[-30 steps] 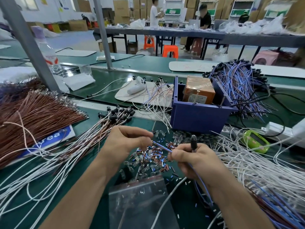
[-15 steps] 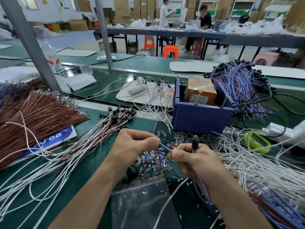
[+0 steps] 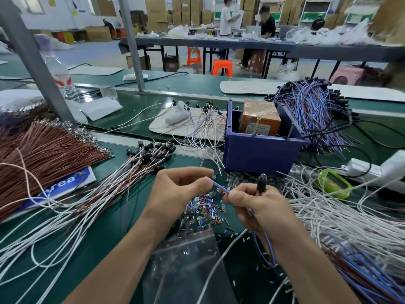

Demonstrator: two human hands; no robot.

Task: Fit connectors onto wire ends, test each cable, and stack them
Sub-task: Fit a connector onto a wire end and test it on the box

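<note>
Bundles of brown wire (image 3: 48, 150) fan out far to the left of the left grip. Between them and it we've got a sheaf of white and brown cables (image 3: 122, 172), black caps (image 3: 157, 148) bunched at the far end, just beyond the knuckles.

Now the left grip (image 3: 175, 191) itself: thumb and forefinger pinched tight on the tip of a thin blue wire (image 3: 220, 187), the other fingers curled in under. That wire runs straight across the short gap to the right grip (image 3: 260, 207), which nips it between thumb and forefinger and also clutches a black connector (image 3: 261, 183), standing upright out of the top of the fist. The rest of the blue wire drops out under the right grip in a loop.

Beneath both grips, on the green surface (image 3: 105, 233), we see a scatter of small blue, brown and clear parts (image 3: 203, 212), and nearer to us a clear plastic bag (image 3: 186, 266). Straight beyond the right grip sits a blue bin (image 3: 260, 152) with an orange box (image 3: 259, 117) inside. Off to its right lies a heap of white wires (image 3: 333, 218), with a green gadget (image 3: 333, 185) past them and, further back, a stack of blue and purple cables (image 3: 306, 106).
</note>
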